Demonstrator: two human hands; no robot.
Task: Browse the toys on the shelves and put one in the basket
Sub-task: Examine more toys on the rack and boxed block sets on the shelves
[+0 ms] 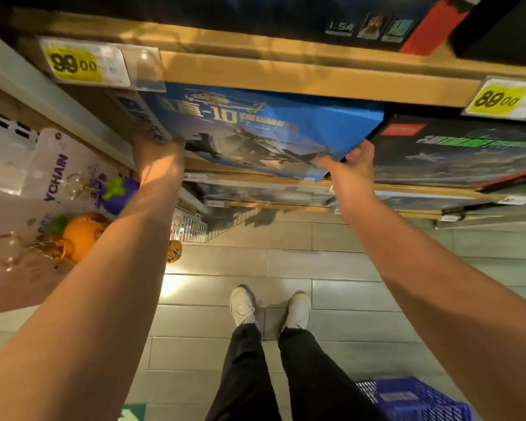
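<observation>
The blue plastic lattice basket (413, 399) sits on the grey tiled floor (286, 259); its contents cannot be seen. The flat blue cardboard helicopter box (264, 129) juts over the wooden shelf's front edge (286, 74), long axis along it. The left hand (160, 159) and right hand (351, 171) grip its lower corners, fingers curled on it, beside a dark box (456, 150).

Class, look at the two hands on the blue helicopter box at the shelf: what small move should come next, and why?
Probably slide the blue helicopter box straight out toward the body. The left hand and right hand grip its two lower corners, but most of it sits under the shelf edge, and the blue basket waits on the floor to the right.
</observation>
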